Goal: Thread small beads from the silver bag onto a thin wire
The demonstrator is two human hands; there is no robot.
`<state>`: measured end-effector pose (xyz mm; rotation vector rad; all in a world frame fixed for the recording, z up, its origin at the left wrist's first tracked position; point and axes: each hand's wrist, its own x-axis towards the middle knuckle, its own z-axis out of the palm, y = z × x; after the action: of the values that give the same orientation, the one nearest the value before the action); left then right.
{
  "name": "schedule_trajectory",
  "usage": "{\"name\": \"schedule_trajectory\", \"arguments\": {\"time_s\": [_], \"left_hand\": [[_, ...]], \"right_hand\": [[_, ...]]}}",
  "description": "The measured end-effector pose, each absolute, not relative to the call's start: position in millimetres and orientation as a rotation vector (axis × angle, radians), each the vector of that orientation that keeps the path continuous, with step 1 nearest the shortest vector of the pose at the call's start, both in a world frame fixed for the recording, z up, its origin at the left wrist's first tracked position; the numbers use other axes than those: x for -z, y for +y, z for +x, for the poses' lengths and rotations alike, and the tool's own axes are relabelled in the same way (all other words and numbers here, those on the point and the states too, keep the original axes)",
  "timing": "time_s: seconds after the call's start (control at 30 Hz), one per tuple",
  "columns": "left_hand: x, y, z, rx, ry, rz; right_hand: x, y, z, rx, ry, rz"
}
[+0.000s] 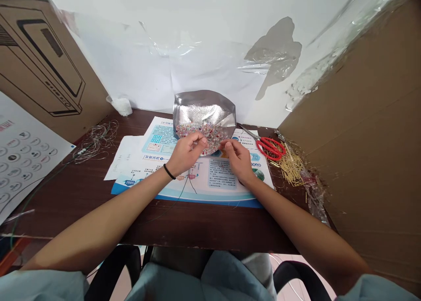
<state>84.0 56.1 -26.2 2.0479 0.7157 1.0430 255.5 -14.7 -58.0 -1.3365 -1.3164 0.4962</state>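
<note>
A silver foil pouch [204,104] lies open on printed sheets, with many small multicoloured beads [213,132] in its lower part. My left hand [189,151], a black band at its wrist, is over the pouch's front left edge, thumb and forefinger pinched together. A dark thread [184,184] hangs below that hand onto the paper. At the pouch's front right edge, my right hand [237,157] has its thumb and fingertips close together beside the beads. Whatever lies between the fingertips of either hand is too small to make out.
Red-handled scissors [271,148] and a pile of gold sticks [291,165] lie on the right. Tangled clear thread [98,138] is at the left. Cardboard panels [368,116] flank the dark table [210,226], and a white wall stands behind.
</note>
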Motion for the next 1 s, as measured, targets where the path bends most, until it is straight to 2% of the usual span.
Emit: {"name": "schedule_trajectory", "arguments": {"time_s": [0.2,0.6,0.87,1.0], "left_hand": [[26.9,54.5,85.2,-0.912,0.778,2.128],[29.6,53.2,86.5,-0.813,0.825,2.189],[40.0,51.7,90.1,-0.977,0.547,1.547],[48.2,53.4,90.5,-1.022,0.593,1.541]], "right_hand": [[56.6,-14.3,252.5,-0.642,-1.373,-1.299],[54.8,-15.8,251.0,-0.545,-1.432,-1.356],[36.7,-10.3,280.7,-0.562,-1.605,-1.698],[37.8,-10.8,283.1,-0.459,-1.833,-1.72]]}}
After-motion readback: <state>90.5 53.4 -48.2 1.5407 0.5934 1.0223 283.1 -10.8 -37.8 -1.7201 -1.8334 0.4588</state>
